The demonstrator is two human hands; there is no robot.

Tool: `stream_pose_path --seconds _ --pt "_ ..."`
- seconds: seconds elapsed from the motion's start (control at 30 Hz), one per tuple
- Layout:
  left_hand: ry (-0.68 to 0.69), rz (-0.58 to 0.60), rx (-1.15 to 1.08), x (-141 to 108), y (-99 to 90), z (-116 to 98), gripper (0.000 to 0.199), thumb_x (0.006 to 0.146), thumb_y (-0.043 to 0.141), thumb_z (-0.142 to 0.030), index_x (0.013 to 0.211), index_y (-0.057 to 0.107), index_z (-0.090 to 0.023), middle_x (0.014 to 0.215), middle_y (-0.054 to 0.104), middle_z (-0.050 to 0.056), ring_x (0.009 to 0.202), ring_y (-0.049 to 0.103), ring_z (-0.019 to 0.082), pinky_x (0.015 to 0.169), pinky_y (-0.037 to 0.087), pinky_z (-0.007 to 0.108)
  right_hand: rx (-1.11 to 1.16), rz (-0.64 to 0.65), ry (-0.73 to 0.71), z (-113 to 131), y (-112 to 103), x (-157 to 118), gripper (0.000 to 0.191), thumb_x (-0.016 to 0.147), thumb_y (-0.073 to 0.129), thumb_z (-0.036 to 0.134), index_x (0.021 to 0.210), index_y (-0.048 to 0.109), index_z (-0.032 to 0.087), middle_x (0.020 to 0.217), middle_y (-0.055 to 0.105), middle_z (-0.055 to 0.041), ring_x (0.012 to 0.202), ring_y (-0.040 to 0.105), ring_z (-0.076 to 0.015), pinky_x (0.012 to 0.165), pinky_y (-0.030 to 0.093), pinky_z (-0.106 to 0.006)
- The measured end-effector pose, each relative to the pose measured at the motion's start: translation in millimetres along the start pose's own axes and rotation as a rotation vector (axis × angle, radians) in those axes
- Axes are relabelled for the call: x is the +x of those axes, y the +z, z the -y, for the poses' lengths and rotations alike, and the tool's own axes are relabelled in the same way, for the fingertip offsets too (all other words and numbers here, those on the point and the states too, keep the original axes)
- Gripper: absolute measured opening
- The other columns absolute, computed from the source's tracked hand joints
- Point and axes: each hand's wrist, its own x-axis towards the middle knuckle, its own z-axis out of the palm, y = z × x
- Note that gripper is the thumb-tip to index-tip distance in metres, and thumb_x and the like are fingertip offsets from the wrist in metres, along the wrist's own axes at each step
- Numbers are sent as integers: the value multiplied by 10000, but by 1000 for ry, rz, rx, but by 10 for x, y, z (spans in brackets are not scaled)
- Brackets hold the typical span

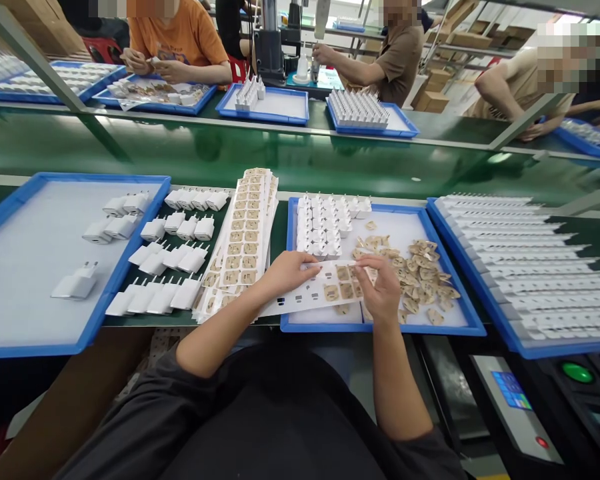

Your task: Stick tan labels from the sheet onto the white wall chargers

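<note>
A white backing sheet (300, 297) with tan stickers on its right part spans the front of the middle blue-rimmed tray (330, 327). My left hand (293, 272) pinches its upper edge. At the sticker end, my right hand (381, 285) has thumb and fingers closed on the sheet. Loose tan pieces (423, 277) are heaped in the tray right of my right hand. Behind my left hand stand rows of white plug housings (320, 223). A stack of sticker sheets (243, 233) lies left of that tray.
White plugs (173, 257) stand in rows beside the left tray (169, 200), which holds several more. The right tray (480, 293) is filled with rows of white parts. Beyond the green belt (205, 147), people work at other trays.
</note>
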Motion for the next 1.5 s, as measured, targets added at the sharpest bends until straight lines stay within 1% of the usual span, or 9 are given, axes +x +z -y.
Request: stream_pose_path --seconds 0.23,0.43,0.57,0.7,0.83,0.97,1.1,1.33,1.5 --pt "119 -444 529 1 16 81 300 874 676 -376 1099 633 -182 1071 645 119 1010 560 308 842 441 403 -68 -97 129 -92 -21 -52 133 933 620 351 932 651 222 949 674 -62 964 645 -236 910 520 -432" --pt "148 -460 641 80 59 175 351 828 705 -195 1162 598 -186 1371 469 194 1177 472 388 899 420 485 -96 -74 119 -59 -12 -53 134 935 610 352 928 652 225 949 678 -67 952 647 -240 892 525 -432" --pt "170 -440 607 51 90 128 282 816 670 -118 1079 591 -185 1317 534 177 1166 512 370 891 441 476 -103 -43 78 -57 -13 -37 119 934 615 337 919 656 225 936 678 -65 952 643 -243 898 514 -438" --pt "139 -402 214 -81 -52 68 275 838 692 -222 1064 538 -205 1003 644 84 958 626 273 814 510 405 -59 -34 134 -42 -22 -53 140 932 618 359 925 654 224 941 674 -66 942 642 -240 887 521 -434" --pt "97 -352 -521 -341 -163 42 483 792 756 -389 1156 482 -228 1092 641 70 838 677 184 727 571 317 238 6 250 187 38 -122 92 930 642 321 941 660 231 863 666 -31 832 644 -199 778 544 -358" --pt "44 -201 -1010 -579 -67 43 590 724 814 -381 1221 526 -244 1086 648 59 846 688 190 714 608 318 627 199 229 642 198 -198 27 923 653 223 938 662 244 848 654 -23 811 636 -187 725 534 -329" --pt "54 -67 -1226 -698 55 117 430 744 819 -332 1123 645 -224 967 682 23 838 672 161 724 578 258 800 325 217 949 329 -249 98 900 675 166 945 667 252 852 650 -18 808 620 -179 752 508 -333" --pt "273 -121 -815 -815 29 264 351 819 778 -256 1145 648 -238 1147 699 57 1048 668 206 888 538 300 843 346 256 968 352 -289 113 907 662 156 954 672 259 852 634 -9 808 589 -169 749 473 -315" --pt "426 -377 -407 -908 64 163 432 817 753 -132 1209 618 -255 1183 701 76 1121 667 222 975 526 356 818 261 326 1024 346 -283 93 926 648 170 936 669 260 845 612 1 825 580 -157 763 473 -294"
